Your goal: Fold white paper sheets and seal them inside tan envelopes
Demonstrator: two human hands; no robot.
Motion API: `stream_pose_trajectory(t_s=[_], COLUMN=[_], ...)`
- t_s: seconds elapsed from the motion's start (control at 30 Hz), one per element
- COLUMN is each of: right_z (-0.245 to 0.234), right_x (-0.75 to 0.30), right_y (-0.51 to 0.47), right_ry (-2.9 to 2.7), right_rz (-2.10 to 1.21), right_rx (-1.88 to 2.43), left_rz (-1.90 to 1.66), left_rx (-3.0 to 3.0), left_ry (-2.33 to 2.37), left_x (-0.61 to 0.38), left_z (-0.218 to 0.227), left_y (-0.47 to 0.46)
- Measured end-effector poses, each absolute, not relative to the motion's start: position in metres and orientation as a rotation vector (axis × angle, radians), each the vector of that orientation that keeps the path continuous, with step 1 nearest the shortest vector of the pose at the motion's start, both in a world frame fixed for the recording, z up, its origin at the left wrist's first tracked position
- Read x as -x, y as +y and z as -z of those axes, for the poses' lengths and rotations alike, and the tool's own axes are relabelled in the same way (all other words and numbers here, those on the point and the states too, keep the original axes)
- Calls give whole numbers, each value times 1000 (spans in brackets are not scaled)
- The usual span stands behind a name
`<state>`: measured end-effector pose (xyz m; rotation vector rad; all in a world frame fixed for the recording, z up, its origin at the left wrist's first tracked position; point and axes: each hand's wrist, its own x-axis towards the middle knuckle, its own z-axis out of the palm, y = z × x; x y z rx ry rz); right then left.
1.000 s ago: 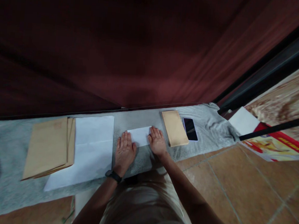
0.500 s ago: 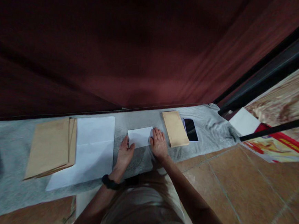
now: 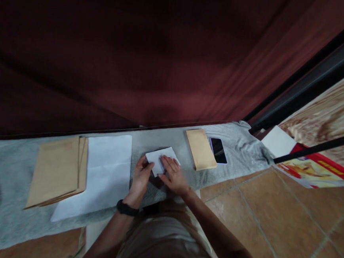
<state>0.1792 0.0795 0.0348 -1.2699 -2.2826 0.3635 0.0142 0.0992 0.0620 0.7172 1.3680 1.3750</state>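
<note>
A small folded white paper (image 3: 161,155) sits at an angle on the grey cloth in front of me. My left hand (image 3: 141,174) pinches its left edge between thumb and fingers, and a dark band circles that wrist. Over the paper's right part lies my right hand (image 3: 175,177), fingers stretched out across the sheet and partly hiding it. Right of that hand is a brown envelope (image 3: 201,149), with a dark-screened phone (image 3: 218,151) beside it.
To the left, larger brown envelopes (image 3: 55,171) overlap large white paper sheets (image 3: 108,175). The grey cloth (image 3: 4,179) covers a long narrow surface against a dark red curtain (image 3: 165,65). A black pole (image 3: 319,146) and a printed box (image 3: 317,170) stand at the right.
The folded paper has turned, with its near edge now slanting. My right hand has moved left onto the sheet, and my left hand has taken hold of the left edge.
</note>
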Motion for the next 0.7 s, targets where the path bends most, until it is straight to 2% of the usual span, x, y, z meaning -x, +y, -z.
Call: stream_pose_trajectory(t_s=[0.13,0.27,0.4,0.53,0.7], right_z=[-56,-77,-83,-63,-24], right_x=[-162,-155,-152,-150,-161], right_y=[71,82,95,95,86], right_ry=[-2095,-1417,-711,-437,-514], right_rz=[-548,-930,-1292,-1393,-1318], right_rx=[1234,1261,1099,1034,1238], left_rz=[-1322,-1342,-1267,-1192,-1165], left_rx=[-764,-698,-551,-674,-927], left_ry=[1310,1316,1407,1330,1506], left_x=[-17,-14,-11,-12,4], left_z=[-84,-89,-70,-49,-34], left_y=[96,89,81,79,86])
